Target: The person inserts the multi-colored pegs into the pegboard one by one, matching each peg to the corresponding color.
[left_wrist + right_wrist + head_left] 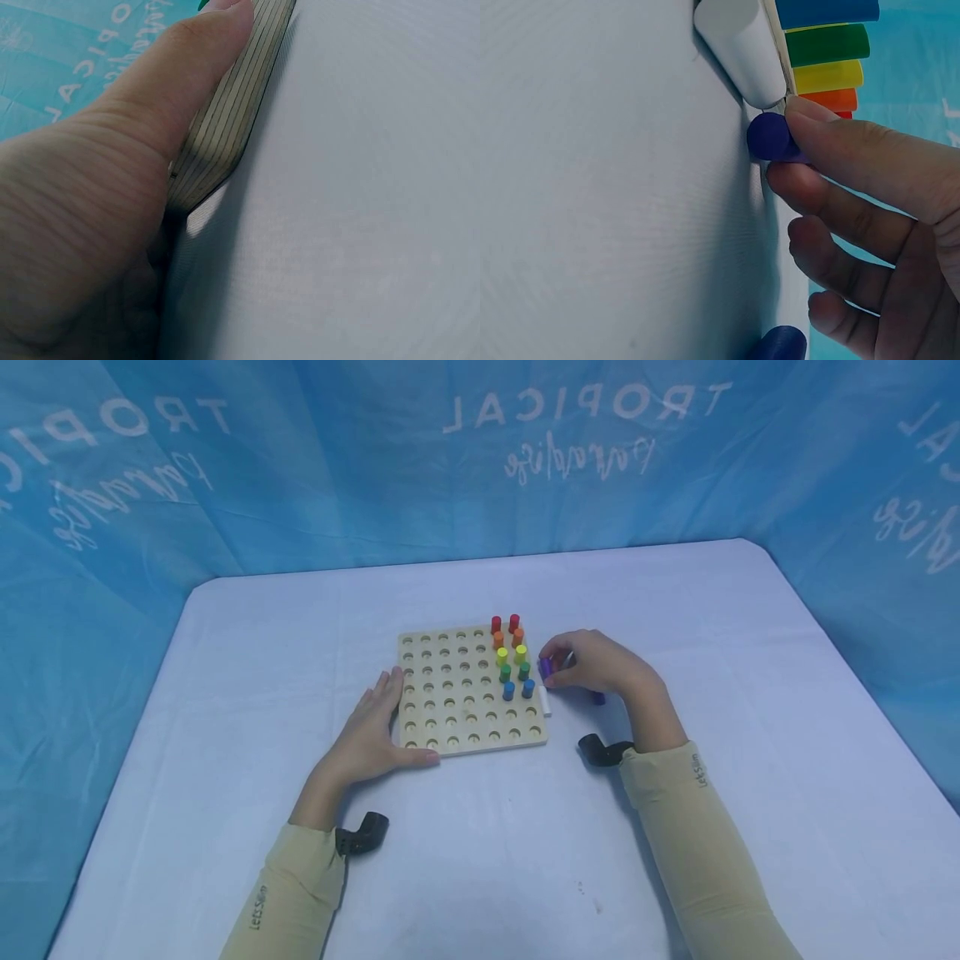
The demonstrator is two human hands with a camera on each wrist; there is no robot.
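Observation:
A wooden pegboard [468,718] with rows of round holes lies on the table. Pairs of red, orange, yellow, green and blue pegs [508,692] stand in its two right-hand columns. My left hand [369,731] rests at the board's near left corner, its straight thumb along the front edge and its fingers along the left side. Beside the board's right edge, my right hand [600,662] pinches a purple peg [769,136] between thumb and index finger. A white peg [742,56] lies against that edge, close to the purple one.
Another purple peg [597,697] lies on the table under the right hand. White cloth [465,852] covers the table, and blue printed curtains [375,468] hang behind it. Each wrist wears a black camera mount [363,835].

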